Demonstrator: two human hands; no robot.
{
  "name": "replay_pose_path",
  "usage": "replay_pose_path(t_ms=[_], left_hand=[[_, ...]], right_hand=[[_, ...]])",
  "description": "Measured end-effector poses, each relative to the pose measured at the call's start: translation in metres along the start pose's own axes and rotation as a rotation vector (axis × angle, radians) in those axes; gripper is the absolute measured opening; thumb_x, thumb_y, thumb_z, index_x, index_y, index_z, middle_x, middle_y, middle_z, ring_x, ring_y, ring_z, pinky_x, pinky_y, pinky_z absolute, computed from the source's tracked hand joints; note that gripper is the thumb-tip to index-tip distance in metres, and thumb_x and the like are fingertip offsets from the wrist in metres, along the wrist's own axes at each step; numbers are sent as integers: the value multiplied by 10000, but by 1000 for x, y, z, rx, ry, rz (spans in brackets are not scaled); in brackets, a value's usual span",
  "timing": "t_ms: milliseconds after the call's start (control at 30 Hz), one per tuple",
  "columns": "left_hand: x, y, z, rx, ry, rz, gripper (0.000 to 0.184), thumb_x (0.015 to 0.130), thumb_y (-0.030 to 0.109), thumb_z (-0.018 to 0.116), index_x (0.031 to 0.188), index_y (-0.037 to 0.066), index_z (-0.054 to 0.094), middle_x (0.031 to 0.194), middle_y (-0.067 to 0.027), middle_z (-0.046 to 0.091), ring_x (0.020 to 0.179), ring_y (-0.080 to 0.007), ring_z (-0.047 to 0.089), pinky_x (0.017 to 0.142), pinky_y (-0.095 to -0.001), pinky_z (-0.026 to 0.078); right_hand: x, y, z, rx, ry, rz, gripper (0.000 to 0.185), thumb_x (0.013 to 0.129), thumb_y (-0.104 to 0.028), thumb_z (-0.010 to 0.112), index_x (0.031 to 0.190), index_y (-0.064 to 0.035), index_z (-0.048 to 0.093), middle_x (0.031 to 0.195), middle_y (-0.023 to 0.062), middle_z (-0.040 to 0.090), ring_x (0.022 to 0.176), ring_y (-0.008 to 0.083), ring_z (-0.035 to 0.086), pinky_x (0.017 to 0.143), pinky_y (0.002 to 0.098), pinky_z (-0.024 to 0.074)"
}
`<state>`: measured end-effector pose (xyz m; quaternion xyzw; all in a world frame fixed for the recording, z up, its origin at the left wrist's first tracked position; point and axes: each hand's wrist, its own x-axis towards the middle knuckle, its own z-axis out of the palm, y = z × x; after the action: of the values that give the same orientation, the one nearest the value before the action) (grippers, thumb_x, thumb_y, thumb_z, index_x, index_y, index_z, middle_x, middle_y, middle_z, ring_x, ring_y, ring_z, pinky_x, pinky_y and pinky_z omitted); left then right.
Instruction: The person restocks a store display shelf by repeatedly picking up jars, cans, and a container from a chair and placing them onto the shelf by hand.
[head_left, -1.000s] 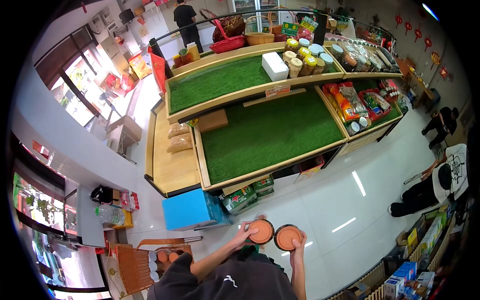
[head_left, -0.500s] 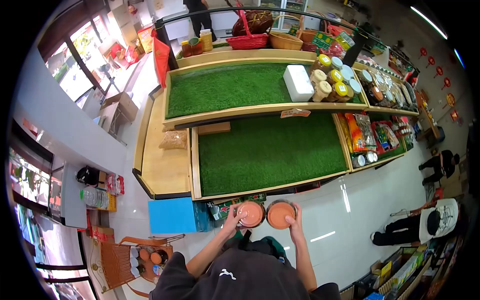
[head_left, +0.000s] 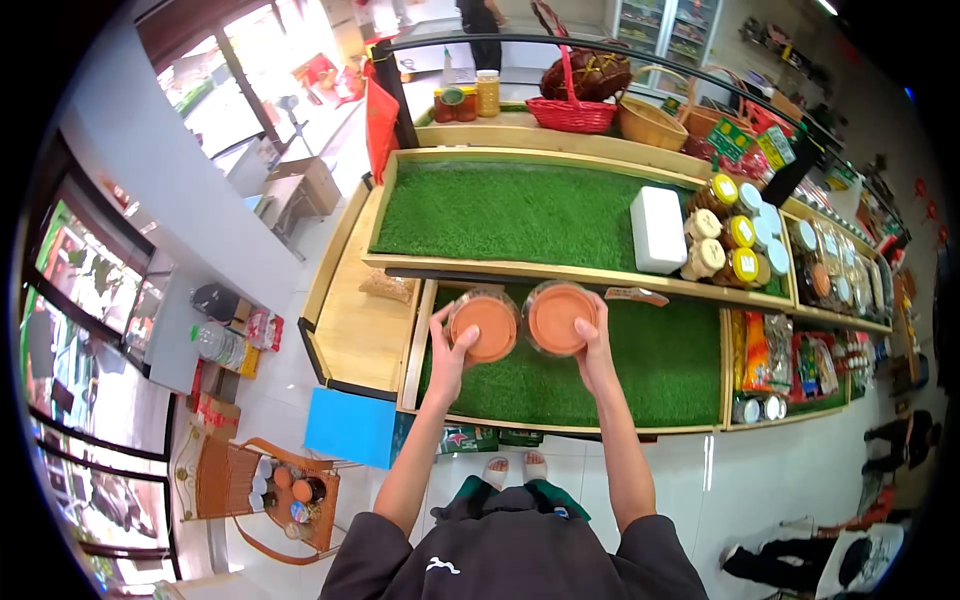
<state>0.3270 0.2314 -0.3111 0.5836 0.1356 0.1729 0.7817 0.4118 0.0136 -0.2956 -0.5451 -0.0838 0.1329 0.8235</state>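
Observation:
Two clear jars with orange-brown lids are held side by side over the front of the stepped display. My left hand (head_left: 449, 352) is closed round the left jar (head_left: 484, 328), its thumb lying on the lid. Round the right jar (head_left: 559, 319) is my right hand (head_left: 594, 345), thumb also on the lid. The jars' contents are hidden beneath the lids. Below them lies the lower green turf shelf (head_left: 640, 370). Behind is the upper turf shelf (head_left: 510, 212), where a white box (head_left: 658, 230) stands beside jars with yellow and pale blue lids (head_left: 740, 234).
A wicker chair (head_left: 228, 480) at lower left holds several jars. A blue box (head_left: 350, 427) stands by the display's front left corner. Baskets (head_left: 572, 113) sit on the top ledge. Other people are at the right (head_left: 800, 562) and far back (head_left: 482, 40).
Both hands have moved forward with the jars, from in front of the display to over its lower shelf. The camera view has shifted, too.

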Motion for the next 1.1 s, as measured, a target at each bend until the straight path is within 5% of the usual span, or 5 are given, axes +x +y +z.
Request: replay_pose_path(t_ms=[167, 367, 500, 933, 1100], left_hand=[[63, 22, 34, 228, 9, 253, 780, 799, 333, 718, 1356, 30, 264, 1207, -178, 478, 1101, -214, 530, 952, -339, 440], [103, 37, 83, 215, -7, 100, 781, 777, 397, 735, 1346, 75, 308, 1181, -171, 493, 1038, -229, 561, 752, -331, 552], [118, 46, 101, 272, 27, 78, 772, 784, 417, 717, 1347, 74, 315, 1175, -178, 498, 1018, -230, 572, 699, -325, 553], [173, 45, 29, 217, 19, -113, 776, 762, 487, 708, 1344, 118, 351, 1240, -162, 472, 1082, -261, 533, 738, -468, 535], [184, 37, 15, 216, -37, -76, 770, 772, 471, 709, 1345, 105, 349, 1231, -173, 478, 1108, -263, 522, 727, -419, 551]], right_hand=[[68, -28, -12, -100, -68, -62, 826, 771, -447, 668, 1385, -84, 251, 1311, 140, 410, 1178, 249, 455, 921, 359, 441], [107, -54, -36, -67, 27, -1, 799, 751, -534, 627, 1361, -140, 293, 1158, 88, 437, 869, 150, 456, 670, 272, 391], [133, -55, -45, -66, 13, -50, 888, 768, -482, 667, 1389, -44, 208, 1318, 186, 382, 1210, 268, 417, 941, 430, 397], [173, -28, 16, 179, -128, 157, 779, 755, -573, 627, 1324, -96, 390, 1253, 153, 482, 1081, 297, 531, 851, 497, 471], [191, -2, 12, 318, 140, 239, 840, 725, -620, 625, 1330, -77, 413, 1252, 173, 504, 1095, 344, 527, 850, 584, 438]])
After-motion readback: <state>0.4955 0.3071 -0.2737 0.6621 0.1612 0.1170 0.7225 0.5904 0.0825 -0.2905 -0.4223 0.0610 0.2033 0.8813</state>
